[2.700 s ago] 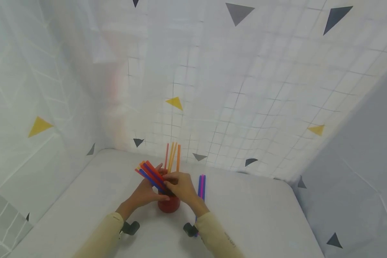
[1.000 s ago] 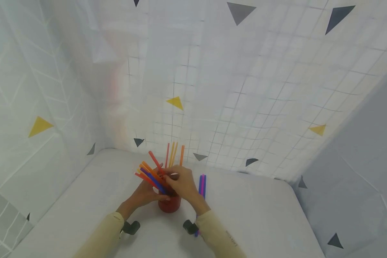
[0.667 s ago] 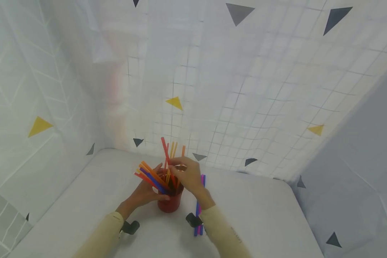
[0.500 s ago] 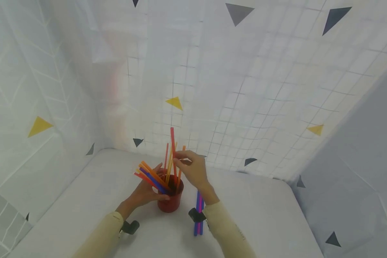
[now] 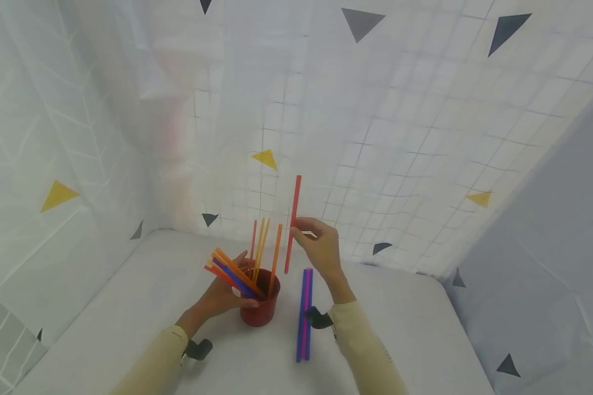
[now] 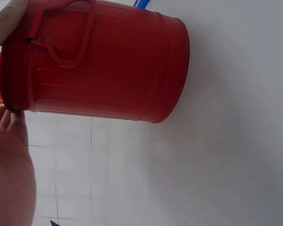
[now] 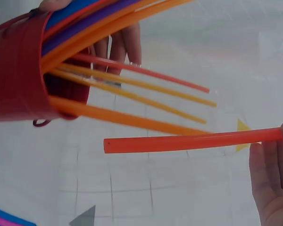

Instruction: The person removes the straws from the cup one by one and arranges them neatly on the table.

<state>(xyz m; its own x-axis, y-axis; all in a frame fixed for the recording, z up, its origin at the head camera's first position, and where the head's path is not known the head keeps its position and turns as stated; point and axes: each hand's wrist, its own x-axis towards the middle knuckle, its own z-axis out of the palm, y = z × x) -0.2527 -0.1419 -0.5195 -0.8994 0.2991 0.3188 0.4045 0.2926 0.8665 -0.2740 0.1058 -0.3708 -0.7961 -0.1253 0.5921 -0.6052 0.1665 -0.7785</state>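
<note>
My right hand (image 5: 323, 249) pinches a red straw (image 5: 295, 200) near its middle, held nearly upright to the right of a small red metal bucket (image 5: 258, 315). In the right wrist view that straw (image 7: 179, 143) has its lower end outside the bucket's mouth. My left hand (image 5: 221, 299) grips the bucket at its rim, thumb on the near side and fingers on the far side. Several orange, blue and purple straws (image 5: 234, 274) lean left over that hand. Standing steeper at the bucket's back and right are a thin red, two yellow and an orange straw (image 5: 275, 255).
Right of the bucket, two blue straws and a pink straw (image 5: 305, 312) lie side by side on the white table (image 5: 400, 329). White sheeting with grid lines and coloured triangles, including a yellow triangle (image 5: 266, 158), rises behind and at both sides.
My right hand has drawn the red straw out of the leaning bunch, upright, then up and right, clear of the bucket. The left hand stays on the bucket.
</note>
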